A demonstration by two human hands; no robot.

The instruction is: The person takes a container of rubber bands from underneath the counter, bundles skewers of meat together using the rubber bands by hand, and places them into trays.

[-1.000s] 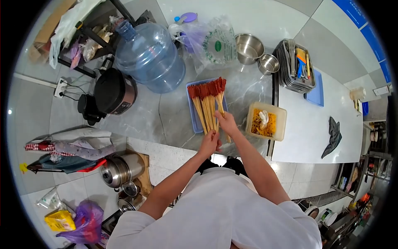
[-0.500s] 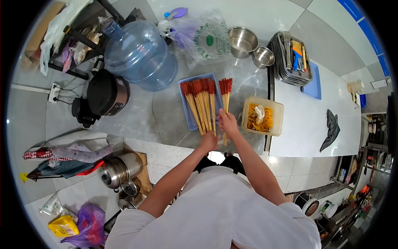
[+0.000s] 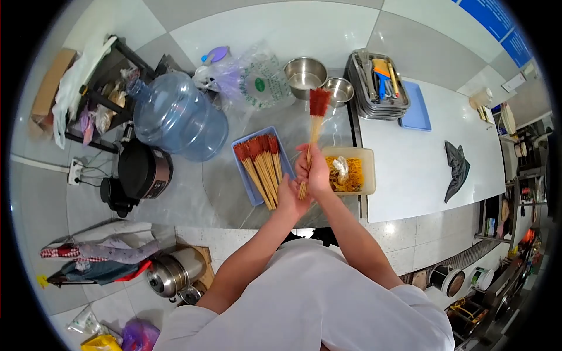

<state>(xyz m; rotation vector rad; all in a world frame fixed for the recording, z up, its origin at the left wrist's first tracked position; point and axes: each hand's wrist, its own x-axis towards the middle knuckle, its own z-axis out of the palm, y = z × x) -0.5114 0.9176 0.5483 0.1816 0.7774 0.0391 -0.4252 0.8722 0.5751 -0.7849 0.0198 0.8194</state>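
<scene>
A bundle of skewers with red meat-like tips stands upright above the counter, raised in front of me. My right hand is closed around the sticks at their lower half. My left hand is at the bottom ends of the same sticks, its fingers curled against them and partly hidden. Just left of my hands, a blue tray holds several more red-tipped skewers, laid side by side with the tips away from me. A plastic tub of yellow shredded food, with something white on top, sits right of my right hand.
Two steel bowls and a plastic bag stand at the back. A large water bottle and a black-lidded cooker are on the left. Stacked metal trays, a blue tray and a dark cloth lie right.
The right-hand bundle of skewers has been lifted off the counter beside the tray and held upright. My left hand has moved from the tray's skewers to the lower ends of this bundle. The view has shifted.
</scene>
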